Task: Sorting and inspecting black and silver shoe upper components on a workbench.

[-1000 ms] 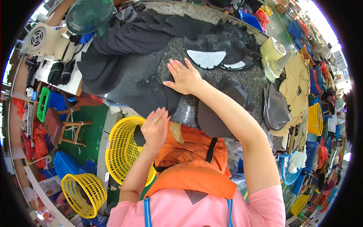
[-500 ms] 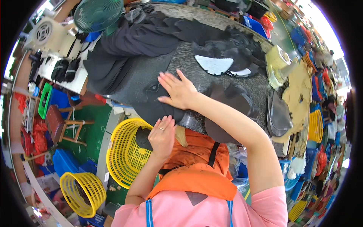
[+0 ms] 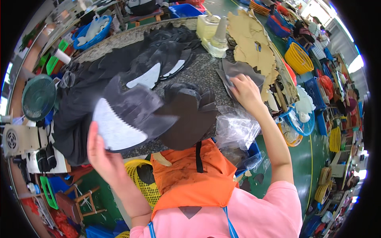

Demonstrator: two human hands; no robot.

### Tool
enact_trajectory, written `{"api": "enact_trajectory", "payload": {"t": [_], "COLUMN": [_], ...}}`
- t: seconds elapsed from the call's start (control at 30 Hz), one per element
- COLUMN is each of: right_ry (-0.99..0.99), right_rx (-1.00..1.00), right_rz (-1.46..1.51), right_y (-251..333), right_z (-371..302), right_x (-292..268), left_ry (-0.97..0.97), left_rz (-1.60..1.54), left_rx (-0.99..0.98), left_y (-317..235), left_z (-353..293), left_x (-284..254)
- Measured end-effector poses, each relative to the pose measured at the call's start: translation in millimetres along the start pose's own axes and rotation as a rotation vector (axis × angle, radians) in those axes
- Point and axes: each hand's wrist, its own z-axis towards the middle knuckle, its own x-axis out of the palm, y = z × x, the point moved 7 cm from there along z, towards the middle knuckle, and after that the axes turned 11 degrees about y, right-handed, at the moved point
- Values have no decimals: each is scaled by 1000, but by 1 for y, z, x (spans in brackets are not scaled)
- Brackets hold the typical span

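Note:
My left hand (image 3: pixel 102 152) grips the edge of a black cut shoe-upper piece (image 3: pixel 137 101) with a white toothed-edged patch, lifted over the table's left part. Farther right, the fingers of my right hand (image 3: pixel 247 90) are closed on a dark grey cut piece (image 3: pixel 234 69), at the top of a small stack. Between my hands lies a pile of dark brown cut pieces (image 3: pixel 180 119) near the front edge. Behind it are more black pieces with white patches (image 3: pixel 147 77). Layers of black sheet pieces (image 3: pixel 71 119) cover the table's left side.
A pale glue container (image 3: pixel 208 33) and a cone-shaped holder (image 3: pixel 219 35) stand at the back. A tan hide sheet (image 3: pixel 252 39) lies on the right. Clear plastic bags (image 3: pixel 238 127) hang at the front edge. A yellow basket (image 3: pixel 151 192) stands below, a green fan (image 3: pixel 38 97) far left.
My view has turned right. Both hands have left the black sheet at the left. My left hand now holds up a white-patched piece, and my right hand has moved to the grey stack.

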Motion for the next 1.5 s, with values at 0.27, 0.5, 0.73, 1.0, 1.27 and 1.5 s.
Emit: {"api": "enact_trajectory", "payload": {"t": [0.27,0.5,0.73,1.0,1.27,1.5], "right_ry": [47,-48,297,413,358,139], "right_rx": [-82,18,361,28,27,-53], "right_rz": [-156,137,1210,1487,1484,1342], "right_y": [-17,-45,1,101,106,111], "right_z": [-24,-22,-28,-26,-28,-31], "right_x": [29,19,8,23,24,31], "left_ry": [534,1048,1013,785,853,467], "left_rz": [1462,1356,1192,1153,1019,553], "left_rx": [401,587,232,271,-374,-239], "left_y": [77,113,111,97,117,122], "left_z": [-91,-82,-65,-29,-18,-14], "left_x": [56,101,135,154,133,115]}}
